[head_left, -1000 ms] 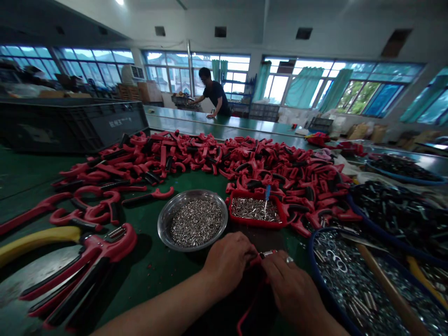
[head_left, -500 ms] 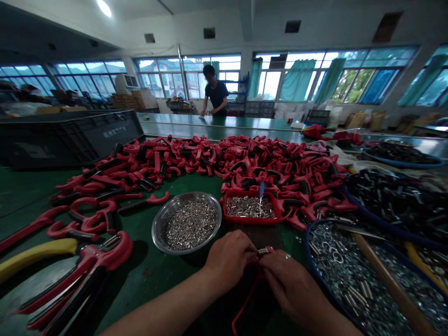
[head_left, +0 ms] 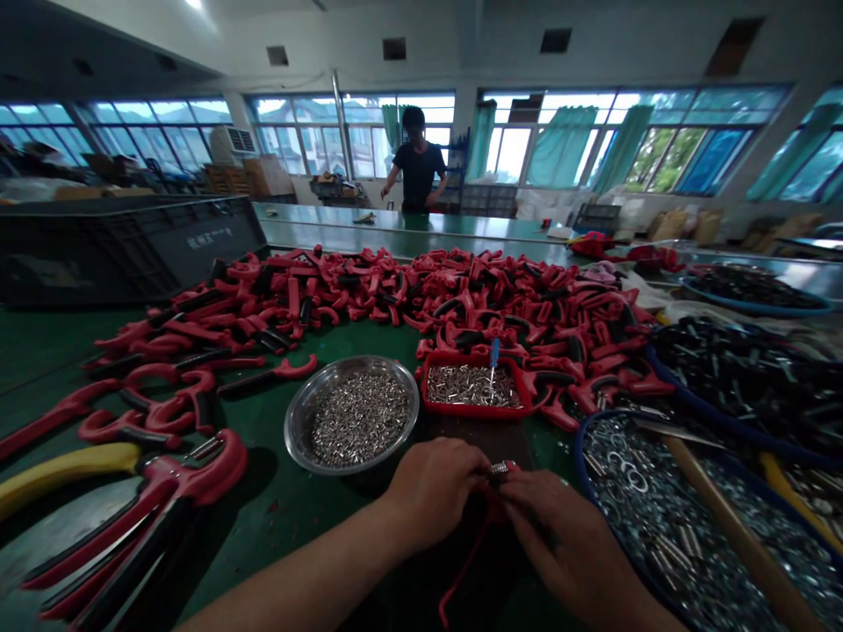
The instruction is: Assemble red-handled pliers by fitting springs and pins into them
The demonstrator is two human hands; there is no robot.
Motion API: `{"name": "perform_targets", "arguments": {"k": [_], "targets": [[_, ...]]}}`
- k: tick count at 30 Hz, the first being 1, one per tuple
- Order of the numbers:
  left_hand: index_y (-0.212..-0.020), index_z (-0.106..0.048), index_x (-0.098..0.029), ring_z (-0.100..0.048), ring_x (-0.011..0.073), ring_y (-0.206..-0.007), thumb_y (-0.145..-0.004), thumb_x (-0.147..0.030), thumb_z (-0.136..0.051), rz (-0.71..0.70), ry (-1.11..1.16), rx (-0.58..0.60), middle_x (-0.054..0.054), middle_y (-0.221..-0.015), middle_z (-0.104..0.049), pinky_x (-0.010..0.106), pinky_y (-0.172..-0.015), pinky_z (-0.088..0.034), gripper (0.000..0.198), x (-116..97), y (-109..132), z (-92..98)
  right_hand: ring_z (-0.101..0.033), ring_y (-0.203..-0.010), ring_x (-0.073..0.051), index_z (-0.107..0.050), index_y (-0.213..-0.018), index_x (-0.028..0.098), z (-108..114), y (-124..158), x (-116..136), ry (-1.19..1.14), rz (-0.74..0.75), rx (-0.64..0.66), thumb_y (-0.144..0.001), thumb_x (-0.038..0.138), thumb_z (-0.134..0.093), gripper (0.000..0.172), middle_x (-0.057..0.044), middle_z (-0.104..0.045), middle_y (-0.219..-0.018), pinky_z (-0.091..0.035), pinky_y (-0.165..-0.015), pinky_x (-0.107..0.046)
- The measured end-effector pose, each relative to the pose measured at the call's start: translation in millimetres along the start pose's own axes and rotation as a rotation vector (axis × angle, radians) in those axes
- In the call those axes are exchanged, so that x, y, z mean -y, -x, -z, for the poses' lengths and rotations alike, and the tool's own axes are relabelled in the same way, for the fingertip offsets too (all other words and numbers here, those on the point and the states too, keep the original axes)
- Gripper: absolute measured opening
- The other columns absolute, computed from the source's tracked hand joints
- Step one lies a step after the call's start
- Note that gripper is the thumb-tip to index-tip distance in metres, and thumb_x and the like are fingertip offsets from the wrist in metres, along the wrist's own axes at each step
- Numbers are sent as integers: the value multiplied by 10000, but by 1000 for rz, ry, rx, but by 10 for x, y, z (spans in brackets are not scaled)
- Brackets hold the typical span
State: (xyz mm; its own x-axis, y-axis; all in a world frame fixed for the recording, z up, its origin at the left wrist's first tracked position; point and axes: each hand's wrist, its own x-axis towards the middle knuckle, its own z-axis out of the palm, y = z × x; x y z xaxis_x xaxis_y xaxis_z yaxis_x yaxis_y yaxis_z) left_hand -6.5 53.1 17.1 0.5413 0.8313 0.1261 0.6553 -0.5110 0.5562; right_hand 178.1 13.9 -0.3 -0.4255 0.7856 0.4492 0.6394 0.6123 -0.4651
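Left hand (head_left: 435, 491) and right hand (head_left: 566, 549) are working close together near the front edge of the green bench (head_left: 277, 518). Both grips are closed, the fingers pinching from either side a small ribbed metal fitting (head_left: 501, 468) with red at its base, and a thin red cord (head_left: 469, 562) is hanging from it toward the edge. The fitting is just in front of a red tray (head_left: 471, 412), which is holding short metal sleeves (head_left: 461, 384) and an upright blue-handled screwdriver (head_left: 493, 355). Left of the hands, a steel bowl (head_left: 296, 430) is holding a mound of similar sleeves (head_left: 359, 420). A red-handled cutter (head_left: 164, 500) is lying toward the left front corner, and a heap of red-and-black tool handles (head_left: 461, 290) is spreading across the bench behind the tray. On the right, a blue-rimmed basket (head_left: 580, 465) is holding washers and bolts (head_left: 665, 518). A person in a dark shirt (head_left: 417, 171) is standing beyond the far bench.
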Motion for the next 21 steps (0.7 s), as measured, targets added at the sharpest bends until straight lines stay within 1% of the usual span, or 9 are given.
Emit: {"name": "perform_targets", "arguments": {"k": [3,6,9,12,15,21], "targets": [[-959,-594,-223,-558,182,-849,-811,-187,-489,-35,-59,-14,12,-926,-644,299,-752,-405,185,-5,-21,-43,-574,-884,-170,-564,-984,217,-1,30,-18,-30,-27,14,-817,119,-445,228,-52,-622,-926,-496,-762,-337],[-957,-596,-226,-548,180,-829,-829,-180,-469,-84,-127,-15,11,-921,-644,296,-730,-404,187,10,-30,-63,-561,-913,-169,-562,-976,215,-6,58,-32,-50,-47,16,-823,120,-442,217,-56,-613,-949,-485,-787,-343],[-949,-595,-214,-535,175,-847,-822,-135,-471,-117,-180,-6,12,-920,-627,289,-741,-406,195,26,-29,-75,-559,-922,-176,-568,-957,210,-2,76,-39,-59,-58,19,-819,122,-444,205,-62,-610,-961,-482,-794,-348],[-944,-598,-218,-524,165,-850,-812,-149,-497,-93,-200,-26,19,-934,-580,275,-724,-418,180,42,-29,-95,-558,-925,-178,-565,-964,209,4,90,-50,-82,-56,18,-813,118,-446,213,-63,-610,-961,-480,-798,-349],[-892,-622,-237,-515,145,-838,-806,-192,-522,-43,-177,-67,13,-942,-518,251,-697,-427,139,64,-38,-120,-546,-946,-175,-560,-982,215,5,112,-69,-109,-51,21,-809,110,-447,232,-60,-604,-975,-468,-817,-353],[-851,-620,-220,-518,120,-806,-805,-179,-522,-21,-123,-56,-8,-880,-510,226,-699,-436,115,59,-55,-135,-520,-983,-171,-570,-962,206,13,145,-81,-145,-75,53,-815,112,-443,216,-64,-592,-997,-444,-847,-339]]}}
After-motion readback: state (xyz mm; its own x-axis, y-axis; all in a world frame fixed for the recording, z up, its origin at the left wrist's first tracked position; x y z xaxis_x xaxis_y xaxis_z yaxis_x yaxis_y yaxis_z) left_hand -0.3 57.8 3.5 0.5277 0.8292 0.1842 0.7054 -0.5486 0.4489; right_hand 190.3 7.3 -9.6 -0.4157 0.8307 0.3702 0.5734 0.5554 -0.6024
